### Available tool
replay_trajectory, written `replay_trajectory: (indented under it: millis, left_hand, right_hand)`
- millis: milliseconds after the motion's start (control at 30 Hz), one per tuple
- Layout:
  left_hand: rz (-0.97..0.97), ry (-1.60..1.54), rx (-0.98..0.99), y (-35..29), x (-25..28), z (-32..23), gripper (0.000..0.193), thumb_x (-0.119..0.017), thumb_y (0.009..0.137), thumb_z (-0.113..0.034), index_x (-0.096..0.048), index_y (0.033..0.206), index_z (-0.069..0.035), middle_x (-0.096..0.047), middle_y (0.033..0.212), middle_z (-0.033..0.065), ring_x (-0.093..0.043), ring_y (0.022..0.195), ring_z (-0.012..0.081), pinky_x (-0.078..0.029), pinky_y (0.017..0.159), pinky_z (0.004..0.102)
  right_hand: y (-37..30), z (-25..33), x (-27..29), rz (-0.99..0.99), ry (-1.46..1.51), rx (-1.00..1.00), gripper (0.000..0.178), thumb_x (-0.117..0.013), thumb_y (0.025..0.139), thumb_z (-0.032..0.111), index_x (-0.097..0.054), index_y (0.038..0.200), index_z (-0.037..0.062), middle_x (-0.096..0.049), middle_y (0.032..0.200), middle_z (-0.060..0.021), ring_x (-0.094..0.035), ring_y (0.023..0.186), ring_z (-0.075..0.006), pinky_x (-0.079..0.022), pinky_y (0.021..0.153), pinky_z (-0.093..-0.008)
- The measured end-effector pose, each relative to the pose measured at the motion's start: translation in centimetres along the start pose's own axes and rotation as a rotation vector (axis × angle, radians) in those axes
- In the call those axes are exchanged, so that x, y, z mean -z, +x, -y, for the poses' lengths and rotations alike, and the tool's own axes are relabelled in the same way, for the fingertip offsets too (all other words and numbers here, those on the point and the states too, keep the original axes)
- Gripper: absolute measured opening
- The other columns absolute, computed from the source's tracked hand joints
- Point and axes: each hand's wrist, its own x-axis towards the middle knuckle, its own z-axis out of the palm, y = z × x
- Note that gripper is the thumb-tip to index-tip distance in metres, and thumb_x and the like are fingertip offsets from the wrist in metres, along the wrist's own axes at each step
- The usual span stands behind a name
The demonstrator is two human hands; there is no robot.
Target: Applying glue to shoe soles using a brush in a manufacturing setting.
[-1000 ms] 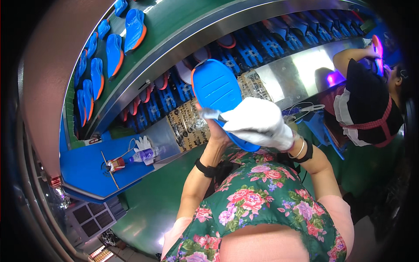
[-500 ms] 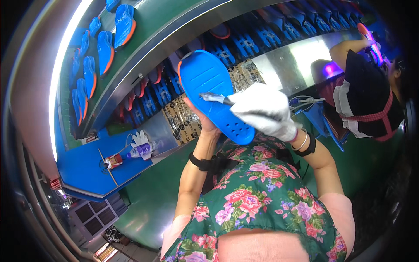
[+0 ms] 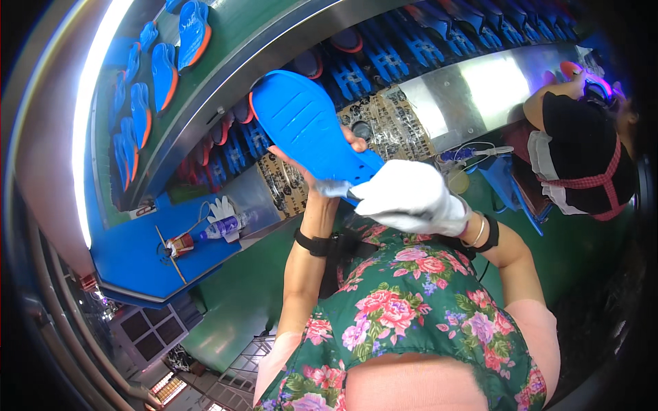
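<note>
A blue shoe sole (image 3: 308, 123) with an orange rim is raised in front of me, its ribbed face turned up. My bare left hand (image 3: 305, 177) grips it from beneath, the thumb hooked over its right edge. My right hand (image 3: 410, 198) wears a white glove and is closed on a small brush or cloth whose tip rests on the sole's near end. A black band sits on each of my wrists.
Blue and orange soles (image 3: 164, 68) ride a green conveyor belt at the upper left; more soles (image 3: 384, 51) sit on racks under a steel rail. A blue side table (image 3: 137, 253) carries a bottle (image 3: 223, 226), a glove and a small can. Another person (image 3: 582, 151) in black works at the right.
The sole has swung from pointing right to pointing up and left. My gloved right hand has slid down from its middle to its near end.
</note>
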Motion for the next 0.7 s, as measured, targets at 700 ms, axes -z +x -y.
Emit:
replay_trajectory:
  millis: [700]
  left_hand:
    - [0.115,0.019,0.291,3.4,2.3,-3.4,0.128,-0.032,0.066,-0.104,-0.047,0.145,-0.004,-0.066,0.112,0.0214,-0.07,0.088,0.0394,-0.06,0.073,0.0511]
  right_hand:
    - [-1.3,-1.7,1.1,0.162,0.288,-0.094,0.025,-0.081,0.078,0.008,-0.078,0.102,0.0118,-0.077,0.103,-0.0076,-0.072,0.087,-0.0264,-0.058,0.077,-0.0359]
